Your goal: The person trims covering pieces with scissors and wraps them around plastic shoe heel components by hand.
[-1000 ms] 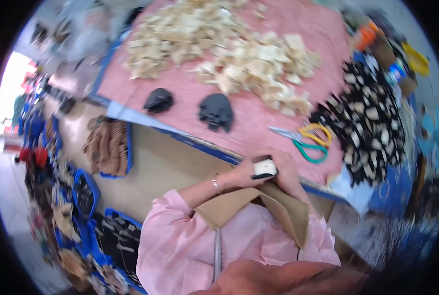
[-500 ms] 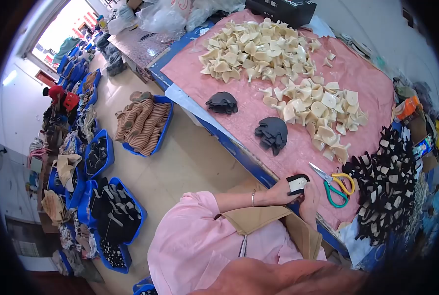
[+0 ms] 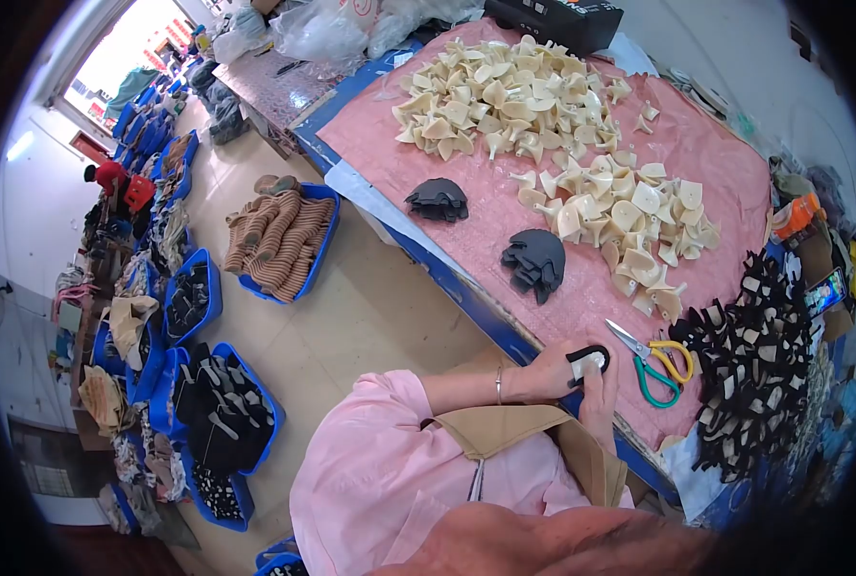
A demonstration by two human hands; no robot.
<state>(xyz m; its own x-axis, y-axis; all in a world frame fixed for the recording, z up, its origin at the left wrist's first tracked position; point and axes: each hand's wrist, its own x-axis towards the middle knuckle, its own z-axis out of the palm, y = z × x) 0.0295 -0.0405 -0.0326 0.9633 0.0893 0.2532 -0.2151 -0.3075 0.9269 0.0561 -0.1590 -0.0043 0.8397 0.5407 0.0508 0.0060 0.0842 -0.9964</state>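
At the near edge of the pink-covered table (image 3: pixel 582 288), my left hand (image 3: pixel 549 372) is closed on a small black-edged white piece (image 3: pixel 589 363). My right hand (image 3: pixel 597 398) meets it from the right, its fingers pressed on the same piece. To the right lie scissors (image 3: pixel 651 357) with one yellow and one green handle, blades apart. Two dark grey stacks of curved pieces, one farther left (image 3: pixel 438 200) and one nearer (image 3: pixel 534 264), rest on the pink sheet. Behind them spreads a pile of cream plastic pieces (image 3: pixel 505 101).
Black-and-white pieces (image 3: pixel 754 370) are heaped at the table's right, beside a phone (image 3: pixel 824 292) and an orange object (image 3: pixel 796 215). A black box (image 3: pixel 558 21) stands at the back. Blue bins on the floor hold striped brown items (image 3: pixel 279 240) and black pieces (image 3: pixel 222 408).
The view has swung and steadied, so the table shows farther right. Both hands stay together on the piece, and my right fingers now cover more of its white face.
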